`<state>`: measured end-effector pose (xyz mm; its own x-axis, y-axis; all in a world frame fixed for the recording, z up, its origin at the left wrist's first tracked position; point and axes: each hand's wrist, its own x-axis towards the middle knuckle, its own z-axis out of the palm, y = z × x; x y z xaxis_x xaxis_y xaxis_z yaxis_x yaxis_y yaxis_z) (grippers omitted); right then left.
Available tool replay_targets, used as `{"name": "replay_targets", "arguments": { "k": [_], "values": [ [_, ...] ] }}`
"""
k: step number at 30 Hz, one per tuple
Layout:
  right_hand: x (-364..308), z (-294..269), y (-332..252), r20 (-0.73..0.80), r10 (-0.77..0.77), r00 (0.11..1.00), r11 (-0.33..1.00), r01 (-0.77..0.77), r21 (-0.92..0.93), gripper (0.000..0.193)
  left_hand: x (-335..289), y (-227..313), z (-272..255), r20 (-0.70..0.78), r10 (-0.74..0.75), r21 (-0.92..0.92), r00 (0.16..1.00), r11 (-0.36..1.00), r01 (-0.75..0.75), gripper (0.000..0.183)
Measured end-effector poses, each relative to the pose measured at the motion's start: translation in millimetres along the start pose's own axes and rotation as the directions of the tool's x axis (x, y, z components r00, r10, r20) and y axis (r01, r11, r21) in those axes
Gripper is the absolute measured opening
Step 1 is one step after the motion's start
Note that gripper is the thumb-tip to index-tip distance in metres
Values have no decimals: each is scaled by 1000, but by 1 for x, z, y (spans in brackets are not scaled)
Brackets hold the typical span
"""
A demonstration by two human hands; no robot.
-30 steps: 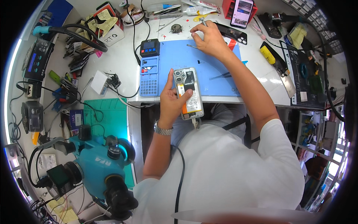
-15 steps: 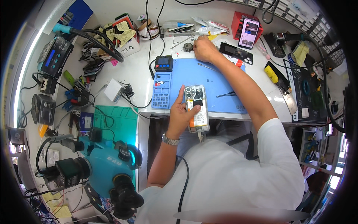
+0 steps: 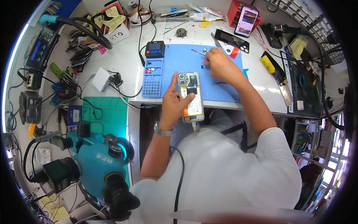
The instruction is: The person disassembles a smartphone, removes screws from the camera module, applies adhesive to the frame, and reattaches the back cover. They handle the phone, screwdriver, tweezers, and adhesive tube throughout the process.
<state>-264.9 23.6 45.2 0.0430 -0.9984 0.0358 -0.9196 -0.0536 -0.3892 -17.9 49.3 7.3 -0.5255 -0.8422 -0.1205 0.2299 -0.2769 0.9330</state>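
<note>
left hand (image 3: 174, 102) grips opened phone (image 3: 191, 97) over mat edge (image 3: 209, 100); right hand (image 3: 220, 63) pinches screwdriver (image 3: 198, 52).

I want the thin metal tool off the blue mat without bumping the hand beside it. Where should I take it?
Take the thin metal tool at its free left end, coming from the left. It lies flat on the blue mat, its right end reaching the right hand, so only the left part looks clear.

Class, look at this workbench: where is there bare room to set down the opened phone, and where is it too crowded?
Free: the blue mat right of the opened phone, below the right hand, and the mat's upper left beside the small meter. Crowded: the bench's back edge and its left side, with tools and cables.
</note>
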Motion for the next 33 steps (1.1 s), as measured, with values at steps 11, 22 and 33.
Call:
{"name": "replay_targets", "arguments": {
  "k": [11,22,33],
  "values": [
    [-53,-2,0,-425,165,890,947,-22,321,14,0,0,3,-1,2,-13,1000,1000,-2,98],
    [-56,1,3,-357,272,894,910,-118,398,11,1,-1,2,-8,4,-21,1000,1000,-4,98],
    [-59,-2,6,-355,246,902,899,-75,432,12,1,0,3,-16,-2,-8,1000,1000,2,97]
  ]
}}
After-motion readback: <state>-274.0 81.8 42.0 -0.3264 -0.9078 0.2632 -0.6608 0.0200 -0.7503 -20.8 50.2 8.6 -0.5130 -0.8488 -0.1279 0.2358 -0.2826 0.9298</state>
